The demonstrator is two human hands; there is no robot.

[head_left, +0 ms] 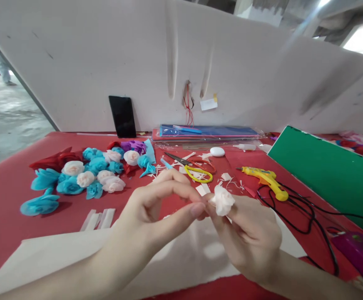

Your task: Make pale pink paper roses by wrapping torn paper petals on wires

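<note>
A small white paper flower (223, 200) is held by my right hand (250, 233), its fingers closed around the flower's base. My left hand (156, 216) pinches with thumb and forefinger at the flower's base, touching the right fingertips. Under both hands lies a large cream sheet (200, 254). Just beyond them are scissors (198, 174) with yellow and red handles, among paper scraps (227, 177). On the left, several finished flowers in blue (70, 185), pale pink (113, 183), red (58, 159) and purple (133, 146) are grouped together. Cream strips (98, 219) rest nearer me.
A yellow glue gun (267, 179) with a black cable (314, 216) lies right of the hands, beside a green board (328, 175). A black phone (122, 116) leans on the white partition (106, 54). Wrapped blue sheets (212, 131) and a magenta object (356, 250) sit on the red table (6, 196).
</note>
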